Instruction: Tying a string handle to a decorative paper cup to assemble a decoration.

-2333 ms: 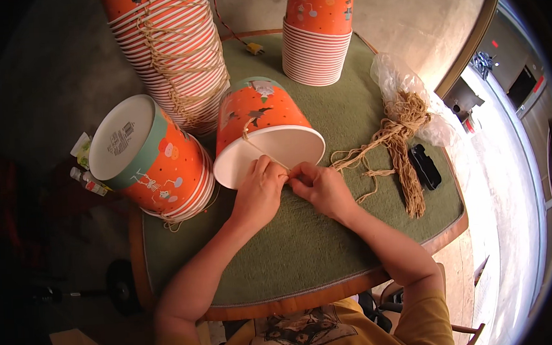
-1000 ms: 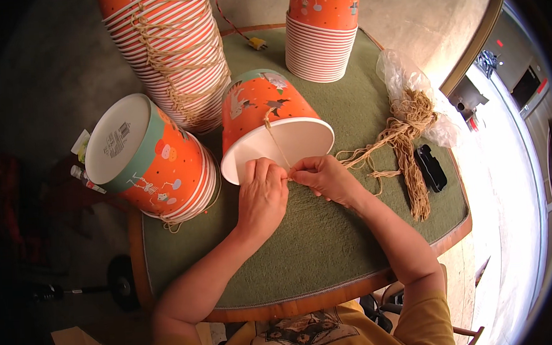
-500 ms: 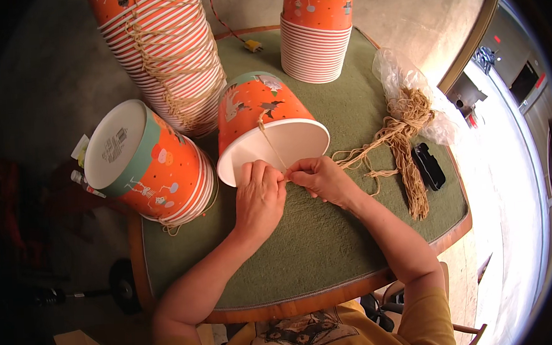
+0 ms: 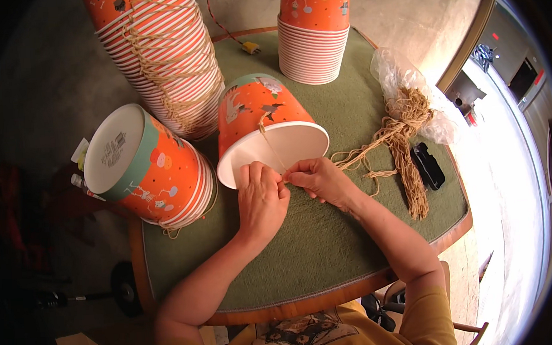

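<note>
Since a moment ago the bucket [image 4: 262,126] has barely shifted on the surface [image 4: 330,244], lying on its side. Left hand [image 4: 260,201] and right hand [image 4: 317,180] both pinch the twine [image 4: 272,149] at its rim; keep it taut while knotting.

Green-topped table [image 4: 330,251], concrete floor [image 4: 405,16]
</note>
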{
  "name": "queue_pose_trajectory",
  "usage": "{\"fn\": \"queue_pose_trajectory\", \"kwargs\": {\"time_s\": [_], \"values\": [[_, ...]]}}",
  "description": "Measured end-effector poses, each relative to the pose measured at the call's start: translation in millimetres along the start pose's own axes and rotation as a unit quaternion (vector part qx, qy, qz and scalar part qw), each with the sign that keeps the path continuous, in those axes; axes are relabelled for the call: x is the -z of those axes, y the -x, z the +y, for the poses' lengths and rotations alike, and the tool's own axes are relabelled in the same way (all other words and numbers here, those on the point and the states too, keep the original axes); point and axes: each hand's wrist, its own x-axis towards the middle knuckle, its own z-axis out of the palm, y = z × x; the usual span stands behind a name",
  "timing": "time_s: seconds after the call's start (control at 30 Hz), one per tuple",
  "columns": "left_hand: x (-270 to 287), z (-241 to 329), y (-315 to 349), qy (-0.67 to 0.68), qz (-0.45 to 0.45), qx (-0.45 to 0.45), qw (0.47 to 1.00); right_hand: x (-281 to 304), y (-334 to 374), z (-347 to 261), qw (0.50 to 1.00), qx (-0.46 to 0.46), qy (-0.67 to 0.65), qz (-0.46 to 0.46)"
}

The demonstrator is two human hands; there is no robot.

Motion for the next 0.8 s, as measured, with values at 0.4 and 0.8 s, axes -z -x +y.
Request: {"fn": "queue_pose_trajectory", "kwargs": {"time_s": [0.4, 0.8], "values": [[2.3, -0.3, 0.6, 0.013, -0.005, -0.004, 1.0, 2.2, -1.3, 4.9, 1.0, 0.002, 0.021, -0.002], [1.4, -2.7, 2.1, 0.009, -0.006, -0.009, 1.0, -0.7, -0.5, 4.7, 1.0, 0.013, 0.016, 0.013]]}}
